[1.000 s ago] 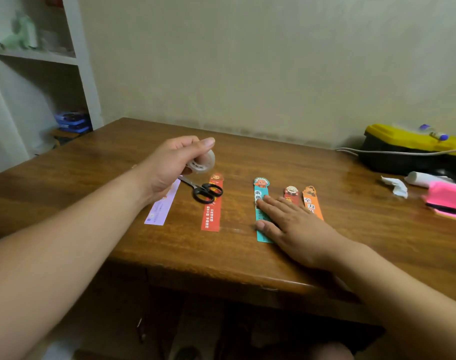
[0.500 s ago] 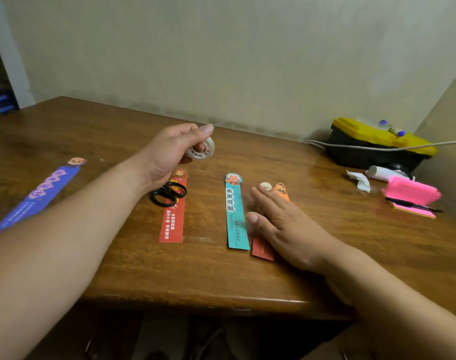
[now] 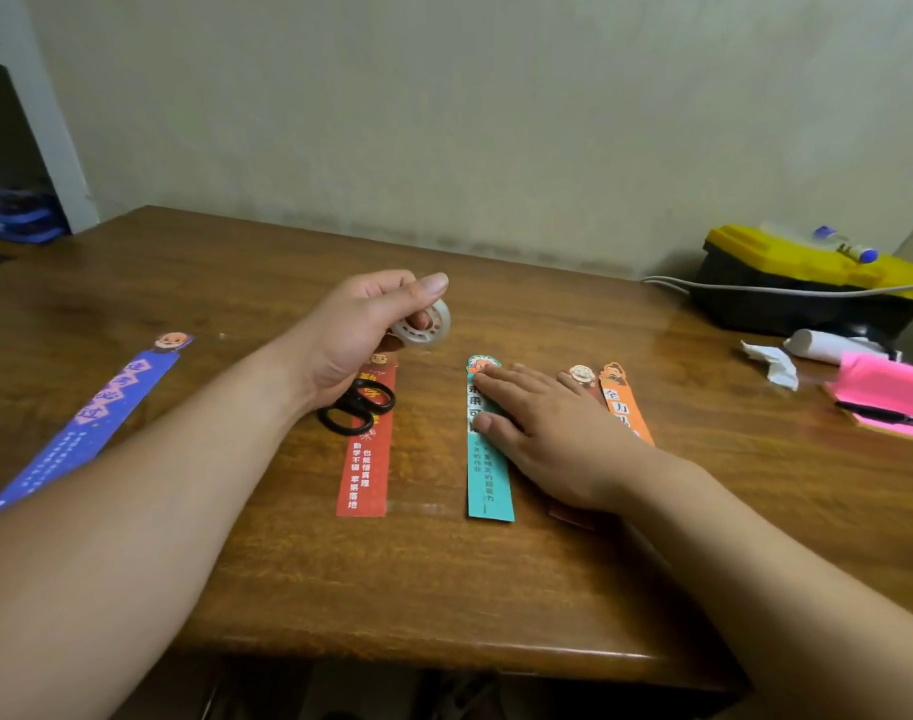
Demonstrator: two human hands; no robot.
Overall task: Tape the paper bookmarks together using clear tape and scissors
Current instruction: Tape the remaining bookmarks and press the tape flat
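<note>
My left hand (image 3: 363,330) holds a small roll of clear tape (image 3: 426,324) above the table, pinched between thumb and fingers. Below it black scissors (image 3: 358,407) lie across a red bookmark (image 3: 365,449). My right hand (image 3: 553,433) lies flat with straight fingers over a teal bookmark (image 3: 488,485) and a dark red bookmark (image 3: 581,376) that it mostly hides. An orange bookmark (image 3: 623,402) lies just right of that hand. A purple bookmark (image 3: 88,418) lies far to the left.
On the wooden table (image 3: 444,589), a yellow-lidded black toolbox (image 3: 807,283) with a white cable stands at the back right. A crumpled tissue (image 3: 771,361), a white tube and a pink pad (image 3: 891,392) with a pen lie near the right edge. A shelf stands far left.
My right hand slid left from the dark red bookmark onto the teal one. The left hand still holds the tape roll over the scissors. The camera view shifted a little.
</note>
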